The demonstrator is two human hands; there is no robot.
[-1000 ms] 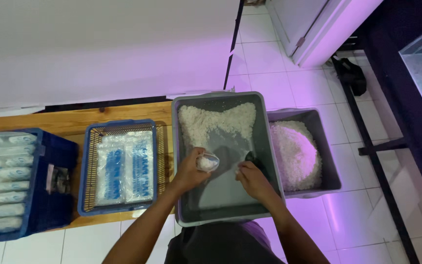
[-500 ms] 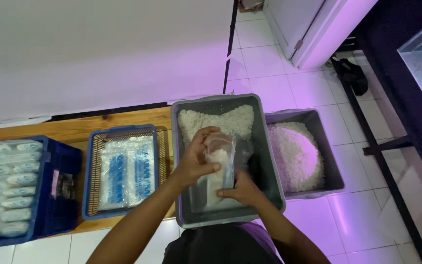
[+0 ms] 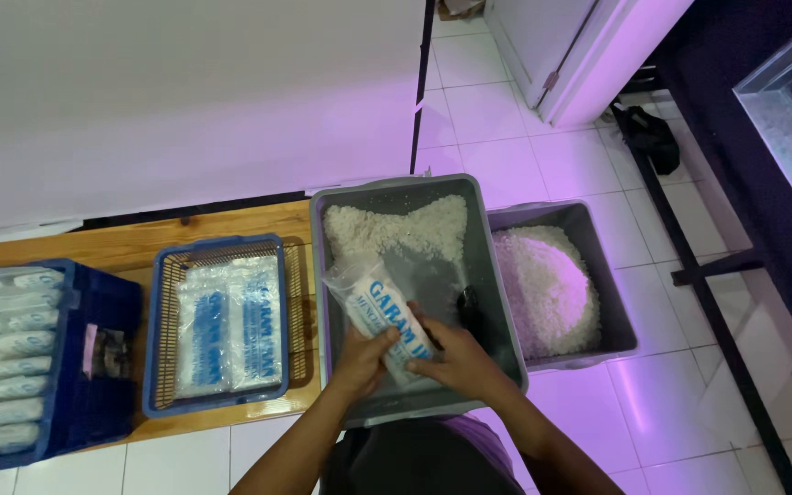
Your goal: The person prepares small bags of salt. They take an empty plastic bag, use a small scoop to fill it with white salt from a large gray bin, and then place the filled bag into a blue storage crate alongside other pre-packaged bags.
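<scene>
Being held in both hands: a clear plastic bag (image 3: 379,312) with blue print, over the grey tub (image 3: 497,312) of white grains.

The bag's lower end is being clasped by the left hand (image 3: 362,359) and right hand (image 3: 451,359), each grip closed around it; a blue basket (image 3: 159,367) of flat bags is being left alongside on the wooden tabletop (image 3: 121,243).

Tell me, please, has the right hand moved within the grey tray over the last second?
Yes. The right hand came left across the grey tray to hold the filled plastic bag.
</scene>
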